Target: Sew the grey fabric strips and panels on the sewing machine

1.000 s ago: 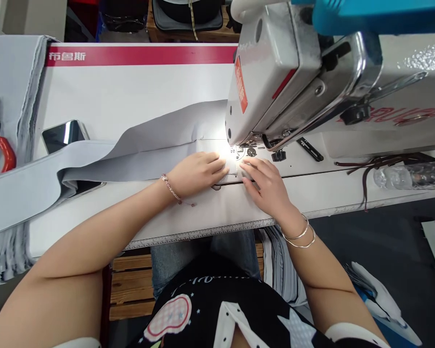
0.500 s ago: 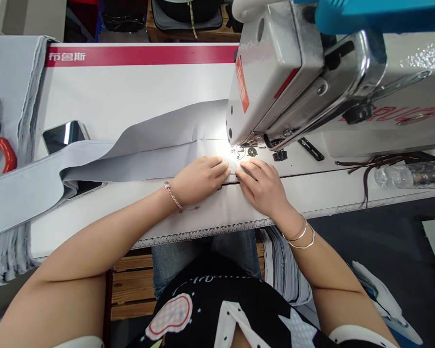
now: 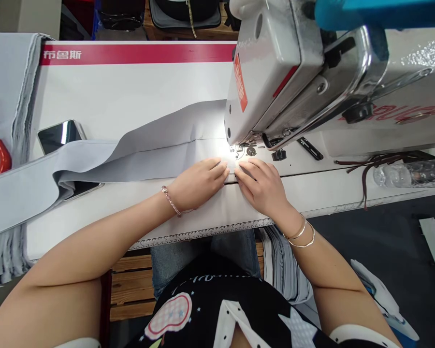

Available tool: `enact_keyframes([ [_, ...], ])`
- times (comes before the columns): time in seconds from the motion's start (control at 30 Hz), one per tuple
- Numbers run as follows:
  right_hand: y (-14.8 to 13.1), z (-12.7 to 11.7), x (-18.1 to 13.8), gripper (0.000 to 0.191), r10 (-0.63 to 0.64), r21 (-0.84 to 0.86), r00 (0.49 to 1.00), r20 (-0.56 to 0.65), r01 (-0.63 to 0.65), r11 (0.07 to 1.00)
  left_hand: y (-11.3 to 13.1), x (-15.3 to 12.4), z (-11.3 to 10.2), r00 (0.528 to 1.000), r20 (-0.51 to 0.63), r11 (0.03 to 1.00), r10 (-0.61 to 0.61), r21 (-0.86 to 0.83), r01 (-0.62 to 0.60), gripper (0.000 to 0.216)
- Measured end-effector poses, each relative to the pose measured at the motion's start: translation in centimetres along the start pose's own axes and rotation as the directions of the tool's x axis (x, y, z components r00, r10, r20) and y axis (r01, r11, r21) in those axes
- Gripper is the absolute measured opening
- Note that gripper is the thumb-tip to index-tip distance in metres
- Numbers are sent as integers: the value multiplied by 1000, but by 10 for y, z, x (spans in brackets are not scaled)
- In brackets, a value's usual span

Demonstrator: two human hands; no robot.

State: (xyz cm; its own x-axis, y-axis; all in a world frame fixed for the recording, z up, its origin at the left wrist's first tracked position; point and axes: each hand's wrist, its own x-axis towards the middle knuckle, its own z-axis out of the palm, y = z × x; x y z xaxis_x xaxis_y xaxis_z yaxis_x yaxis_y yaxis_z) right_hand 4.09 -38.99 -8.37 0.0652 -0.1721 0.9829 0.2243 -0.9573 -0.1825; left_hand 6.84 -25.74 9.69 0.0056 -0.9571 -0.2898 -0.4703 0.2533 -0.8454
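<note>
A long grey fabric strip (image 3: 148, 159) runs from the left across the white table to the sewing machine (image 3: 268, 72), with a fold line along it. My left hand (image 3: 202, 182) lies palm down on the strip's right part, its fingers close together and pressing on the cloth. Just right of it, my right hand (image 3: 261, 183) rests with fingers stretched out, the fingertips by the strip's right end below the lit needle area. The needle is lost in the lamp's glare. What lies under the palms is hidden.
A phone (image 3: 60, 136) lies partly under the strip. Red-handled scissors (image 3: 0, 153) rest on stacked grey cloth (image 3: 7, 67) at the left. To the right are a small black tool (image 3: 310, 148), dark cords (image 3: 364, 169) and a clear bottle (image 3: 411, 174). A ruler (image 3: 203, 234) lines the front edge.
The view has shifted slightly, so things at the left sit a little further left. Both hands keep almost the same place on the fabric.
</note>
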Motion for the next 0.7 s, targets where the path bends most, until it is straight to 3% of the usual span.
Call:
enact_keyframes([
  [0.7, 0, -2, 3, 21, -3, 7, 999, 42, 3, 1000, -5, 1, -2, 1000, 14, 999, -25, -48, 26, 31],
])
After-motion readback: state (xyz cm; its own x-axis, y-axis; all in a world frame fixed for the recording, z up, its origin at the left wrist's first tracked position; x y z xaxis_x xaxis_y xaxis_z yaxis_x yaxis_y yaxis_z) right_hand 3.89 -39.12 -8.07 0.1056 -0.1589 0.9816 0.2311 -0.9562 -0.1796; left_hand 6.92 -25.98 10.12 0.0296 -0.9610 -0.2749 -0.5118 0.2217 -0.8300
